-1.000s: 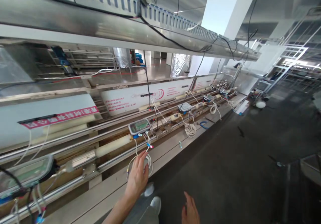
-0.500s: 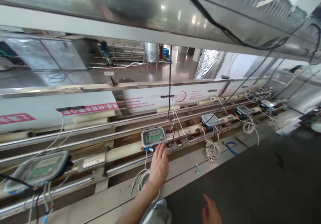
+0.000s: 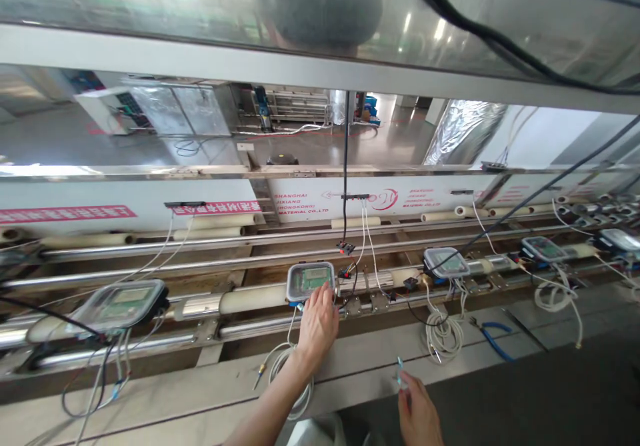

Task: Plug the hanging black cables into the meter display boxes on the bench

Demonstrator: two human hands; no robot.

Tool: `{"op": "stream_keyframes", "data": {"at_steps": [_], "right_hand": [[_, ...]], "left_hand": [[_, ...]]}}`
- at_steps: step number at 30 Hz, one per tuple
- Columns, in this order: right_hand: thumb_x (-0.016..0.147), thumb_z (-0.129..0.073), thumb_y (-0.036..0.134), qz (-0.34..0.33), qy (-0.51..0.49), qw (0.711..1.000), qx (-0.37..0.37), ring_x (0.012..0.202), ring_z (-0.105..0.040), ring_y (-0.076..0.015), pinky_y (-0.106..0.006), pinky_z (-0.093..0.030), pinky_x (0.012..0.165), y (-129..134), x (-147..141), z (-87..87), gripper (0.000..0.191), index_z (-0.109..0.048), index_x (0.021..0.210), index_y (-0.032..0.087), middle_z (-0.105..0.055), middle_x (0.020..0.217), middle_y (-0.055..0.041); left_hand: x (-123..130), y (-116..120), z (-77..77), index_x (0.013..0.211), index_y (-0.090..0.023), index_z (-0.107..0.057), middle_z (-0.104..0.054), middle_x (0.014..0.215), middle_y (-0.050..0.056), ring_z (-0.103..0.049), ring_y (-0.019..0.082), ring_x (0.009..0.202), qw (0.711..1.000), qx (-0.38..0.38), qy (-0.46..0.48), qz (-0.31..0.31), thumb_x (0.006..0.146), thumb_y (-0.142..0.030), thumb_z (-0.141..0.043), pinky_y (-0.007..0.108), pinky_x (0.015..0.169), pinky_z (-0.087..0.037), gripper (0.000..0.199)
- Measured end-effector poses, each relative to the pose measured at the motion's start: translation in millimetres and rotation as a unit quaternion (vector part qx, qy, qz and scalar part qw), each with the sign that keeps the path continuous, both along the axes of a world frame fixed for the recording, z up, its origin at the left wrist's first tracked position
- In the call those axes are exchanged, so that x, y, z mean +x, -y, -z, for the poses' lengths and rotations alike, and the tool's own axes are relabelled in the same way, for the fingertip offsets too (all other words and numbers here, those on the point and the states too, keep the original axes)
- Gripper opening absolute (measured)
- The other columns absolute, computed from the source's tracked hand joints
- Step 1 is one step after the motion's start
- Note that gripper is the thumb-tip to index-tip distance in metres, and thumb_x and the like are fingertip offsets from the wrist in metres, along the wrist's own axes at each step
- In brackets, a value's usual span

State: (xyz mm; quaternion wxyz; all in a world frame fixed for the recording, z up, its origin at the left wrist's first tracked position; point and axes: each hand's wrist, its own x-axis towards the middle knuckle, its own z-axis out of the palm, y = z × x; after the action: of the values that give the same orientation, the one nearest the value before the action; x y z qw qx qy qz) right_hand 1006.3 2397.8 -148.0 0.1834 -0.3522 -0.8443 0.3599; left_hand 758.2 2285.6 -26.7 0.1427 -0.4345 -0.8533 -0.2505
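My left hand (image 3: 319, 323) reaches forward, its outstretched fingers resting on the near right corner of a small meter box (image 3: 311, 282) with a clear lid and a green circuit board inside. A white cable coil (image 3: 293, 383) lies under my left forearm. Lower right, my right hand (image 3: 420, 409) is at the front ledge with thumb and index finger apart. Its fingertips are right beside a small light-blue piece (image 3: 399, 366), too small to name; whether they touch it I cannot tell.
Blue-handled pliers (image 3: 495, 341), a thin dark rod (image 3: 524, 329) and another cable coil (image 3: 445, 336) lie on the metal ledge (image 3: 360, 359). Similar meter boxes (image 3: 120, 305) line the pipe. A black cable (image 3: 346, 166) hangs ahead, beneath a low metal beam (image 3: 200, 63).
My view has turned left and come closer. My right hand has moved up to the light-blue piece on the ledge. My left hand stays at the same meter box.
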Motion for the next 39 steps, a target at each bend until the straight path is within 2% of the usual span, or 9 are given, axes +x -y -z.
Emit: {"op": "stream_keyframes", "data": {"at_steps": [6,8,11,16,19,22,29,33,39], "right_hand": [[0.084,-0.035,0.017,-0.092,-0.086,0.987,0.095,0.095,-0.06,-0.0206,-0.036,-0.048,0.086,-41,-100,-116.9,0.033,-0.056,0.108,0.017,-0.062,0.103,-0.0105],[0.082,-0.037,0.015,-0.113,-0.117,0.981,0.104,0.098,-0.058,-0.0212,-0.038,-0.047,0.089,-49,-138,-141.8,0.031,-0.057,0.106,0.015,-0.061,0.103,-0.0114],[0.08,-0.04,0.012,-0.136,-0.161,0.973,0.091,0.099,-0.058,-0.0212,-0.039,-0.046,0.091,-53,-188,-161.6,0.036,-0.053,0.113,0.016,-0.059,0.11,-0.0122],[0.082,-0.039,0.011,-0.179,-0.164,0.969,0.041,0.087,-0.061,-0.0176,-0.029,-0.048,0.076,-46,-228,-166.7,0.034,-0.054,0.111,0.018,-0.065,0.094,-0.0074],[0.084,-0.038,0.014,-0.17,-0.144,0.974,0.041,0.069,-0.061,-0.0165,-0.025,-0.044,0.061,-41,-227,-166.4,0.026,-0.058,0.101,0.017,-0.066,0.081,-0.0065],[0.085,-0.04,0.018,-0.152,-0.138,0.978,0.047,0.062,-0.058,-0.0157,-0.024,-0.039,0.057,-37,-220,-169.9,0.021,-0.06,0.089,0.017,-0.065,0.073,-0.0054],[0.088,-0.039,0.024,-0.144,-0.16,0.975,0.052,0.058,-0.054,-0.0132,-0.023,-0.035,0.056,-29,-206,-180.8,0.025,-0.064,0.093,0.02,-0.064,0.07,-0.0018],[0.088,-0.041,0.023,-0.128,-0.142,0.98,0.063,0.059,-0.054,-0.0137,-0.023,-0.035,0.058,-28,-203,-181.9,0.023,-0.064,0.093,0.021,-0.063,0.066,-0.0003],[0.087,-0.045,0.02,-0.114,-0.107,0.984,0.091,0.072,-0.054,-0.0171,-0.026,-0.038,0.07,-18,-192,-175.0,0.021,-0.066,0.088,0.021,-0.064,0.066,-0.0013]], "left_hand": [[-7,-5,-26.1,0.111,-0.014,-0.044,-0.054,0.104,0.012,-0.051,0.025,0.1,0.988,0.149,0.029,-0.013,0.089,-0.018,-0.04,0.043,0.088,-0.046,0.022],[-13,-10,-35.6,0.117,-0.015,-0.041,-0.051,0.112,0.012,-0.049,0.025,0.107,0.985,0.173,0.025,-0.003,0.09,-0.02,-0.042,0.041,0.092,-0.044,0.028],[-27,-23,-43.8,0.124,-0.017,-0.038,-0.043,0.127,0.013,-0.042,0.023,0.119,0.983,0.184,0.013,0.02,0.091,-0.022,-0.043,0.039,0.099,-0.041,0.034],[-52,-45,-44.3,0.128,-0.016,-0.036,-0.037,0.134,0.015,-0.035,0.024,0.125,0.989,0.131,-0.023,0.063,0.092,-0.019,-0.041,0.041,0.102,-0.039,0.036],[-59,-48,-46.5,0.124,-0.016,-0.041,-0.043,0.13,0.015,-0.04,0.025,0.122,0.991,0.079,-0.045,0.097,0.092,-0.021,-0.043,0.04,0.1,-0.041,0.033],[-60,-45,-52.3,0.121,-0.016,-0.044,-0.051,0.122,0.013,-0.051,0.024,0.112,0.99,0.056,-0.022,0.127,0.092,-0.021,-0.041,0.036,0.091,-0.048,0.029],[-58,-43,-60.3,0.118,-0.019,-0.043,-0.065,0.095,0.005,-0.064,0.02,0.085,0.975,0.143,0.145,0.089,0.092,-0.02,-0.038,0.026,0.07,-0.051,0.026],[-57,-38,-60.5,0.124,-0.02,-0.036,-0.065,0.092,0.005,-0.064,0.021,0.08,0.973,0.085,0.184,0.113,0.092,-0.028,-0.042,0.028,0.069,-0.051,0.033],[-60,-23,-63.4,0.131,-0.02,-0.033,-0.064,0.1,0.005,-0.064,0.017,0.082,0.979,0.025,0.142,0.144,0.087,-0.008,-0.036,0.025,0.073,-0.05,0.046]]}}
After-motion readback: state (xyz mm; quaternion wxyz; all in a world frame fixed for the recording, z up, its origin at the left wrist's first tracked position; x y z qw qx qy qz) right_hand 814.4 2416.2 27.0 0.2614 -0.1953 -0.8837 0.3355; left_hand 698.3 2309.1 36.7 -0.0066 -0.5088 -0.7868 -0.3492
